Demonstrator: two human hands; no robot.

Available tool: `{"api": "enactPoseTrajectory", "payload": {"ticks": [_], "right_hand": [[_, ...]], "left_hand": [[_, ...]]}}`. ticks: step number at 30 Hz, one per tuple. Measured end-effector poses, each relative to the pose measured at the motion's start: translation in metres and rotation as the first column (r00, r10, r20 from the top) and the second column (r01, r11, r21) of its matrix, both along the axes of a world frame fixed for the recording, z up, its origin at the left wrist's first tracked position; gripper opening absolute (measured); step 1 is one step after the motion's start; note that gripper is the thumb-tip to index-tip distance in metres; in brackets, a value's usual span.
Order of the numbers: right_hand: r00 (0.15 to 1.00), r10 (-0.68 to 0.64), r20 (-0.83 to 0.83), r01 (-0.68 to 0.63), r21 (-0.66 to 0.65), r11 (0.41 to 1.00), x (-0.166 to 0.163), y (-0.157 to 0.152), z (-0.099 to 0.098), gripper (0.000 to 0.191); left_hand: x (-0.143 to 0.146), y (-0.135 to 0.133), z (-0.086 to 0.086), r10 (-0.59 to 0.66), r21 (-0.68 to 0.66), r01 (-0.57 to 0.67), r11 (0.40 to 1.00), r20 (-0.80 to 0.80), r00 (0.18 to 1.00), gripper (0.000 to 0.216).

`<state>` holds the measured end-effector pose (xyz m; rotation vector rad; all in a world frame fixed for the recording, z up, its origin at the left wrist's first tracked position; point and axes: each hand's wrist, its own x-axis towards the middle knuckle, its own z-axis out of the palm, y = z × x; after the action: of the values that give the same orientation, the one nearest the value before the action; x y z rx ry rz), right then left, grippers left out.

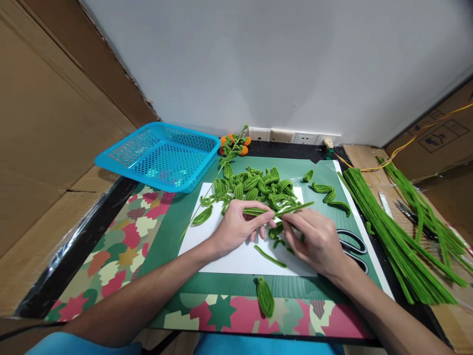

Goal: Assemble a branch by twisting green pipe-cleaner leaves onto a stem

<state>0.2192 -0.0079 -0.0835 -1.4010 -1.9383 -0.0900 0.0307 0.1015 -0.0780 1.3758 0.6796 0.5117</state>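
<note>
My left hand (238, 226) and my right hand (314, 239) meet over a white sheet (218, 249) and both pinch a green pipe cleaner (281, 210) that lies across my fingertips. The left fingers are closed on its left part, the right fingers on its middle. Just behind my hands lies a heap of folded green pipe-cleaner leaves (254, 185). A short green piece (269, 257) lies on the sheet below my hands. One finished leaf (265, 296) lies near the front edge.
A blue plastic basket (162, 154) sits tilted at the back left. A bundle of long green pipe cleaners (391, 231) lies at the right, black scissors (353, 242) beside my right hand. An orange-flowered stem (232, 145) lies at the back. Cardboard walls stand on the left.
</note>
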Motion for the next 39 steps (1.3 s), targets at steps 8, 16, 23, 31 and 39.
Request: {"api": "enactPoseTrajectory", "payload": {"ticks": [8,16,23,31,39], "right_hand": [[0.995,0.093,0.02,-0.093,-0.038,0.995,0.004,-0.003,0.004,0.018],[0.991,0.129,0.039,-0.127,-0.047,0.991,0.011,-0.003,-0.001,0.02],[0.992,0.093,0.088,-0.09,-0.044,0.995,0.012,-0.003,0.0,0.02],[0.989,0.056,0.136,-0.059,0.02,0.998,0.012,-0.002,0.001,0.02],[0.988,0.056,0.141,-0.063,0.042,0.997,0.01,-0.001,0.005,0.016]], "left_hand": [[0.0,-0.001,0.003,-0.018,0.029,0.019,0.999,-0.04,0.999,0.029],[0.0,-0.002,0.004,-0.052,0.009,0.053,0.999,-0.048,0.998,0.028],[-0.002,0.0,0.003,-0.07,0.009,0.07,0.998,-0.032,0.997,0.028],[-0.002,0.001,0.003,-0.084,0.02,0.085,0.996,-0.031,0.996,0.03],[-0.004,0.001,0.003,-0.128,-0.007,0.128,0.992,-0.029,0.991,0.03]]}}
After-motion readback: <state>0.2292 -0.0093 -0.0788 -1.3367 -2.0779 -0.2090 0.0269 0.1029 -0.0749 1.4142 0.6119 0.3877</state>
